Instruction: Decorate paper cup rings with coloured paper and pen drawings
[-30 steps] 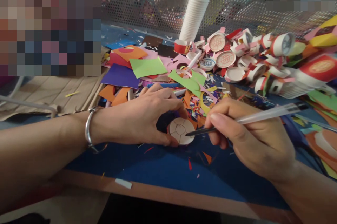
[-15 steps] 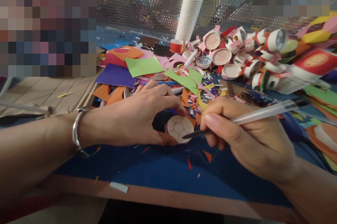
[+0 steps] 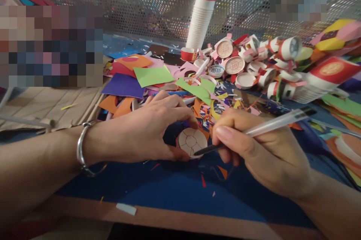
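Observation:
Between the thumb and fingers of my left hand (image 3: 158, 125) is a small round cut-down paper cup (image 3: 193, 140), its flat white base facing up. Dark lines on the base form a small circle with spokes running to the rim. My right hand (image 3: 259, 150) grips a black pen (image 3: 270, 123) with a clear barrel, and the pen's dark tip touches the lower part of the base. The cup's side is mostly hidden by my left fingers. A silver bangle (image 3: 81, 148) circles my left wrist.
A tall stack of paper cups (image 3: 200, 18) stands at the back, near a perforated metal screen (image 3: 141, 11). Several cut cup pieces (image 3: 235, 65) pile up at right beside another cup stack (image 3: 318, 80). Coloured paper (image 3: 153, 76) and scraps lie behind my hands; cardboard (image 3: 42, 101) is at left.
The pen tip has shifted slightly left and down on the cup base, where a small dark mark shows beside it. My left hand keeps its hold, and the whole view has tilted a little.

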A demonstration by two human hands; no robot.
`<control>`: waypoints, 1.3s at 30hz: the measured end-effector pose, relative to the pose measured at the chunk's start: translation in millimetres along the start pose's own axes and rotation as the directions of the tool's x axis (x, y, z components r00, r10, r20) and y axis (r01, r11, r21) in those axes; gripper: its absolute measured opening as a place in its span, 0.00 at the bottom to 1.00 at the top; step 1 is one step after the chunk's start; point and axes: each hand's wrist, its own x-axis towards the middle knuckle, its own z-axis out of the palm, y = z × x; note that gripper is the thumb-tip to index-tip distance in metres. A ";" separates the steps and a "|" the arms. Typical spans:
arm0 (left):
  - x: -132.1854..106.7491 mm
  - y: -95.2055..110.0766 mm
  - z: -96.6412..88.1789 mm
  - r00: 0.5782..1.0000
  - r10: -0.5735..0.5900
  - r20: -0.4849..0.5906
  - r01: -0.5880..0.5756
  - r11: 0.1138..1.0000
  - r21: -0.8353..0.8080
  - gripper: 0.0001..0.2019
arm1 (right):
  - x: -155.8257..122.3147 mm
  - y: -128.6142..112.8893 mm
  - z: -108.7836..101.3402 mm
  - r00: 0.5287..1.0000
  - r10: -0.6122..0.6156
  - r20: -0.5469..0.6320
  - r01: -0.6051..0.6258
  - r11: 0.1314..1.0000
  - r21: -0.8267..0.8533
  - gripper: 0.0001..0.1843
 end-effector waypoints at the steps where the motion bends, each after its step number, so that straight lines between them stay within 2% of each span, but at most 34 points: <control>1: 0.4 0.6 -0.4 1.000 -0.004 0.007 0.004 1.000 -0.002 0.23 | 0.3 0.5 0.3 1.000 0.000 -0.010 0.000 1.000 -0.008 0.18; 4: 0.8 2.3 -1.9 0.999 -0.022 0.025 0.023 0.999 -0.022 0.23 | 1.0 2.3 0.8 0.999 0.003 -0.034 -0.004 1.000 -0.017 0.17; 9: -0.4 2.2 -2.9 1.000 -0.020 0.022 0.021 0.999 -0.030 0.24 | -0.2 1.9 0.4 1.000 0.014 0.018 -0.014 0.999 0.036 0.17; 13: -1.0 1.1 -2.4 0.999 -0.032 0.026 0.032 0.999 -0.015 0.23 | -0.8 1.2 0.6 1.000 0.013 -0.016 -0.012 0.999 0.032 0.17; 17: -2.0 0.3 -1.6 1.000 -0.015 0.021 0.015 1.000 -0.003 0.24 | -0.4 1.7 0.8 1.000 0.015 0.006 -0.016 0.999 0.041 0.18; 39: -2.5 3.1 -2.2 0.999 -0.034 0.025 0.034 0.999 -0.007 0.23 | 1.4 3.3 0.5 0.999 0.002 -0.046 -0.001 1.000 0.028 0.19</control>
